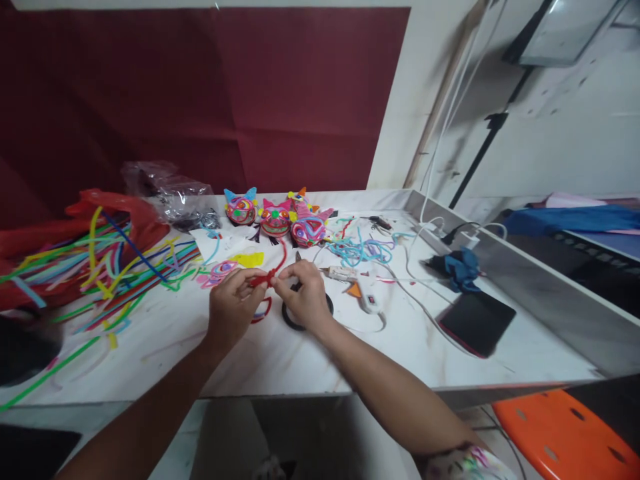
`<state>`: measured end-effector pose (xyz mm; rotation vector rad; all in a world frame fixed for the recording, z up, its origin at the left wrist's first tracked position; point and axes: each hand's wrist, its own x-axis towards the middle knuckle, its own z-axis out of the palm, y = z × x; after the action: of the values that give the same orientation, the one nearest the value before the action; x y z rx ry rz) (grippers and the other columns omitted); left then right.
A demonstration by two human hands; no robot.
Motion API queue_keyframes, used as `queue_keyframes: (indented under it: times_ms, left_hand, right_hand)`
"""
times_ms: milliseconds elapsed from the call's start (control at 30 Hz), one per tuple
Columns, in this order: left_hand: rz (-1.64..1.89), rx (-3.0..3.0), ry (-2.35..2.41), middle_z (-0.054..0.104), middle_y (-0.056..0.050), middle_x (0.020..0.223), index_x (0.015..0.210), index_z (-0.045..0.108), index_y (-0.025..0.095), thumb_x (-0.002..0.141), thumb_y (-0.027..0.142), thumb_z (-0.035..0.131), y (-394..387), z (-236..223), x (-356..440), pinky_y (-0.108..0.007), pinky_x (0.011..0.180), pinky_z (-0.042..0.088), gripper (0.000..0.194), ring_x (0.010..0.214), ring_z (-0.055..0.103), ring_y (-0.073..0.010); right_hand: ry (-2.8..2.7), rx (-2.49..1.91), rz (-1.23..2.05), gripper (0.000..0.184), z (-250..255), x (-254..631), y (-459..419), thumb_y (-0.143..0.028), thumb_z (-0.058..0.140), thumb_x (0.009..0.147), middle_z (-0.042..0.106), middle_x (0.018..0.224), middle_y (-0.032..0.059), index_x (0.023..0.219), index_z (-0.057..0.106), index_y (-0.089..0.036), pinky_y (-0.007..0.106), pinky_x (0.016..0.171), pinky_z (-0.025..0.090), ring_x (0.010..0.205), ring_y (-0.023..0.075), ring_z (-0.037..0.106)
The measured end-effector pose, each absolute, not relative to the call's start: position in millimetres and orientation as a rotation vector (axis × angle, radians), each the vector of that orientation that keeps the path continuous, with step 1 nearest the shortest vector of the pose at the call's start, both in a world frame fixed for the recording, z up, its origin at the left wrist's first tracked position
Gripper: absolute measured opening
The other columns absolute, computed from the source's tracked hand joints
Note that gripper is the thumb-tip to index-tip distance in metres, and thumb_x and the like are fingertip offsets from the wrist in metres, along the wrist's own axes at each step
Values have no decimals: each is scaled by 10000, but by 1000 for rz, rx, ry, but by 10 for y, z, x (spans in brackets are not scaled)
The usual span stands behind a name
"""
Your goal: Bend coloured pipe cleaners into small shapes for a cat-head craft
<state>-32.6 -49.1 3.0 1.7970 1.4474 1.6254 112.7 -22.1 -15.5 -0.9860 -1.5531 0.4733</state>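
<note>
Hand-work step, as I read it: bending or twisting a red pipe cleaner (284,253) mid-air, over the near-middle part of the white table (300,367). Left hand (233,303): thumb and fingers closed on the bunched red part. Right hand (306,297): thumb and index pinched together at the right side of that bunch; its other fingers are partly hidden. Free end curves up and away, toward the far side. A black ring-shaped item (329,305) sits under the right hand, mostly covered; can't confirm what it is. Glue gun (371,301) lies just right of it. Colorful animal heads (276,219) stand at the far side, loose pipe cleaners (125,260) to the left. Any further bend calls for a steady left grip and small right-fingertip turns; fuzzy wire could slip or kink.
</note>
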Motion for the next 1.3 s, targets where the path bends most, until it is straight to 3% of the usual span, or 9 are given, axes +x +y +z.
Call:
queue_keyframes:
  times_ms: [133, 300, 533, 733, 1033, 1167, 1300]
  left_hand:
    - [1611, 1814, 1427, 725, -49, 868, 865, 706, 178, 720, 297, 669, -499, 15, -260, -283, 742, 610, 191, 795, 713, -188]
    - [1541, 1852, 1487, 745, -39, 797, 770, 693, 196, 706, 324, 656, -525, 16, -274, -284, 708, 609, 148, 726, 712, -189]
    - [1470, 1849, 1542, 747, -18, 711, 743, 684, 213, 697, 331, 643, -512, 15, -306, -271, 633, 576, 133, 636, 698, -183]
    - [1435, 1678, 1446, 744, -24, 737, 788, 665, 205, 701, 344, 646, -422, -81, -364, -279, 658, 575, 165, 705, 720, -199]
    - [1301, 1776, 1455, 713, -36, 721, 815, 683, 211, 744, 310, 585, -425, -135, -473, -280, 586, 520, 157, 657, 664, -187]
    - [1237, 1707, 1450, 640, -18, 616, 774, 670, 223, 747, 329, 580, -478, -115, -514, -285, 488, 440, 141, 519, 570, -167]
    - [1156, 1670, 1418, 568, 8, 535, 692, 635, 224, 753, 355, 580, -535, -107, -591, -278, 465, 398, 155, 472, 508, -148]
  right_hand:
    - [-1609, -829, 736, 94, -158, 1135, -184, -252, 567, 804, 606, 696, -16, 712, 586, -241, 306, 711, 459, 695, 174, 578]
    - [-1660, -891, 587, 126, -199, 1114, -184, -166, 544, 728, 572, 652, -19, 639, 501, -244, 301, 655, 429, 660, 181, 557]
    - [-1743, -938, 407, 126, -237, 1090, -205, -185, 546, 703, 556, 675, 2, 659, 446, -247, 319, 647, 412, 680, 207, 552]
    - [-1709, -987, 713, 68, -228, 1107, -211, -209, 546, 712, 513, 586, -52, 673, 500, -241, 267, 539, 373, 536, 143, 498]
    - [-1590, -877, 1115, 80, -345, 1106, -152, -321, 638, 731, 602, 619, -34, 756, 646, -246, 280, 513, 396, 544, 151, 518]
    - [-1690, -830, 1103, 64, -329, 1122, -164, -311, 641, 737, 637, 659, -11, 755, 669, -257, 314, 546, 425, 578, 181, 549]
    - [-1853, -806, 890, 99, -271, 1130, -226, -246, 588, 783, 669, 747, 18, 767, 681, -275, 352, 616, 482, 668, 218, 613]
